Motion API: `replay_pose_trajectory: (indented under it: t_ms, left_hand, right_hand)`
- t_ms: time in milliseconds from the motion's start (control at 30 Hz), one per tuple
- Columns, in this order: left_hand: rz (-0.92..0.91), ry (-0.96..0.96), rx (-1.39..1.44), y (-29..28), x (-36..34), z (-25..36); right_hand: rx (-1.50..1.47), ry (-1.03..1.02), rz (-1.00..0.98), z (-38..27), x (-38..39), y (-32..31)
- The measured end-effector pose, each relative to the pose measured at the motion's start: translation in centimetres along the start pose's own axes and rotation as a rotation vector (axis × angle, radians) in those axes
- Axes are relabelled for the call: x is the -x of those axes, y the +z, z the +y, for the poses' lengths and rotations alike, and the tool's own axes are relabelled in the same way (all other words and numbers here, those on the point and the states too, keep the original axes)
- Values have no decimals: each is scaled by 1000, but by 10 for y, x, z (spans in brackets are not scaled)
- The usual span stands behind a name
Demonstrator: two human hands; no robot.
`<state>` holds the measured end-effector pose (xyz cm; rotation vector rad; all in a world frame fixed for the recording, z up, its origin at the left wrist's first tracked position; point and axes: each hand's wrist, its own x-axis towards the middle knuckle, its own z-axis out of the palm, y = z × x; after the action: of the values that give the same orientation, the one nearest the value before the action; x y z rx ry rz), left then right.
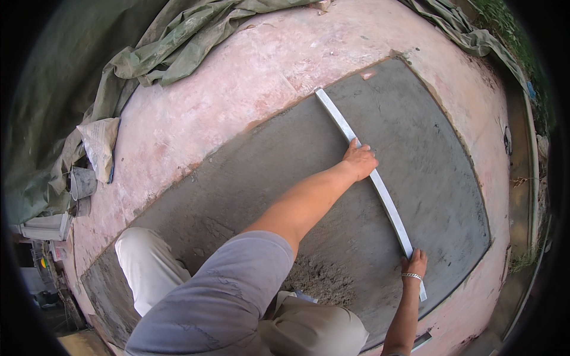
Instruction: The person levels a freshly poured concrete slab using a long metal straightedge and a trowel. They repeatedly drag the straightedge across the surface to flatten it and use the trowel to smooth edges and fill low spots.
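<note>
A long pale metal screed bar (389, 204) lies slantwise across a rectangle of wet grey cement (424, 148). My left hand (360, 161) is closed over the bar near its middle, arm stretched forward. Nearer to me, my right hand (415, 264), with a metal bracelet at the wrist, grips the bar close to its near end. Right of the bar the cement looks smooth; to the left it is darker and rougher. A loose heap of crumbly mortar (323, 279) sits by my knee. The undersides of both hands' fingers are partly hidden.
Pinkish hard floor (208, 118) surrounds the cement. Crumpled green tarpaulin (166, 56) lies along the far left, with a white sack (100, 145) and a grey bucket (83, 182) beside it. A raised edge (522, 172) and plants (504, 24) border the right side.
</note>
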<state>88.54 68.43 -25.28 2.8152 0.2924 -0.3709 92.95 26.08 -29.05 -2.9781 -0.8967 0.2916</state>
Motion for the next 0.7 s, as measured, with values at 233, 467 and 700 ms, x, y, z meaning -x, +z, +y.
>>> replay_pose_trajectory:
  t_ms: [233, 467, 700]
  left_hand:
    - [-21, -16, 12, 7, -19, -14]
    - [-7, -69, 82, 12, 49, -34]
    - [61, -72, 117, 44, 119, -51]
  right_hand:
    - [-82, -40, 43, -5, -3, 17]
    - [22, -48, -20, -32, 27, 27]
    - [6, -109, -5, -45, 56, 36]
